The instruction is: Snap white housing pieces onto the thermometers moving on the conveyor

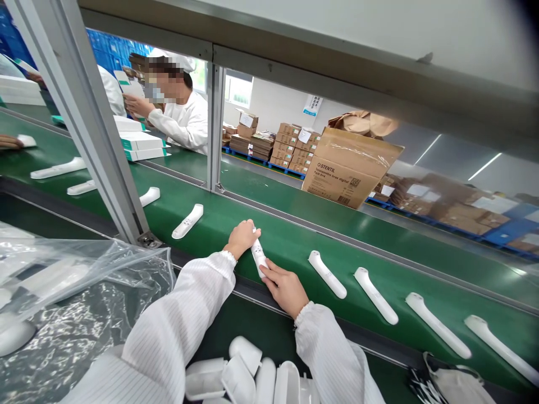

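A white, elongated plastic casing (259, 256) with a bent head and small holes on its face lies tilted on the green belt between my hands. My left hand (241, 238) is closed around its upper end. At its lower end, my right hand (288, 285) grips with thumb and fingers. To the right, similar casings (327, 275) lie smooth side up in a row. On the left, an open-faced casing half (187, 221) rests on the same belt. Below my arms is a pile of white plastic covers (239, 379).
A metal post (90, 123) rises at the left, and a shelf edge (295, 78) crosses overhead. Clear plastic bags (105, 303) lie at the lower left. Across the line, a person in white (189, 123) handles a box. A large carton (349, 165) stands at the far side.
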A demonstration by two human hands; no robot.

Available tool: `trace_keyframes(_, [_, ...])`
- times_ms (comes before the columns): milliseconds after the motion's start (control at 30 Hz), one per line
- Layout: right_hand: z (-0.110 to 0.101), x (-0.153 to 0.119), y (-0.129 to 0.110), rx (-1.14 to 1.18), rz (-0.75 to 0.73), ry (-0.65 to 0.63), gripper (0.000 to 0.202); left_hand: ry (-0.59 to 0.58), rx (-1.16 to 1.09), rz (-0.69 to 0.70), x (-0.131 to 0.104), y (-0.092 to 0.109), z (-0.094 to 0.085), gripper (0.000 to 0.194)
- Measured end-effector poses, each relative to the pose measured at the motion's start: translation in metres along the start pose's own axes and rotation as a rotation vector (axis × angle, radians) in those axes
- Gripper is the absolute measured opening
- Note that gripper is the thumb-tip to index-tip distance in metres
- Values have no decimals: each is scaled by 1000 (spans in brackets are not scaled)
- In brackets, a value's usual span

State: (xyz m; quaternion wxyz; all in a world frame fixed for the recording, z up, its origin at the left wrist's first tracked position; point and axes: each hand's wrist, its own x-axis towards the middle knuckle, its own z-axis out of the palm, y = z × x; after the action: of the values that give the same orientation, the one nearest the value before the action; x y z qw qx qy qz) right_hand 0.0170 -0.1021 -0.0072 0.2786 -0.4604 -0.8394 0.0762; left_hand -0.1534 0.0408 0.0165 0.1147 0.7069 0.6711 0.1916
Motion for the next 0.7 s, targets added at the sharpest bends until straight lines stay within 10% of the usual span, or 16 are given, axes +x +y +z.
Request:
trace_keyframes(300, [-6,17,8,-132,147,-64,40,-94,42,260,4,16,-2,31])
trace_keyframes(467, [-15,11,-4,-260,139,24,40,-140,-236,184,-1,14,-2,44])
trace_keyframes(567, [-11,5,-24,-82,-23,110,37,-57,-339,182,-1,-1,-4,43])
trace_keyframes(700, [23,-6,-43,165,-493,-137,27,104,-244,179,3,-17,-6,35])
